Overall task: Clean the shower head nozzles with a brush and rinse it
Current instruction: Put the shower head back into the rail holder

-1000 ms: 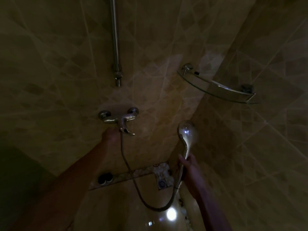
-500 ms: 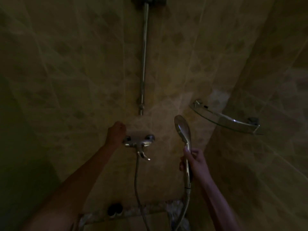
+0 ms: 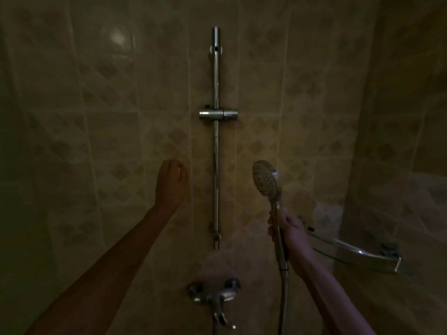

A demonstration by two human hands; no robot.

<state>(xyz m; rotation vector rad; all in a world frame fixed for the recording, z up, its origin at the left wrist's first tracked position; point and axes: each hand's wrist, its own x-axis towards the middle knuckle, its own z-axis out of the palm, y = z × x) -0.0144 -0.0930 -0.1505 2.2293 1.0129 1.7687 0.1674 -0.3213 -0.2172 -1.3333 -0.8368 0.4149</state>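
Note:
In a dim shower corner, my right hand (image 3: pixel 287 228) grips the handle of the chrome shower head (image 3: pixel 264 178), held upright with its nozzle face turned toward me and to the left. Its hose (image 3: pixel 282 301) drops down out of the frame. My left hand (image 3: pixel 171 182) is raised to the left of the wall rail, fingers curled in a loose fist with nothing visible in it. No brush is in view.
A vertical chrome rail (image 3: pixel 216 141) with a sliding holder (image 3: pixel 218 114) runs up the tiled wall between my hands. The mixer tap (image 3: pixel 215 294) sits below it. A glass corner shelf (image 3: pixel 358 252) is fixed at the right.
The view has tilted up from the floor to the rail. My left hand left the tap and rose beside the rail. My right hand lifted the shower head and turned its face toward me.

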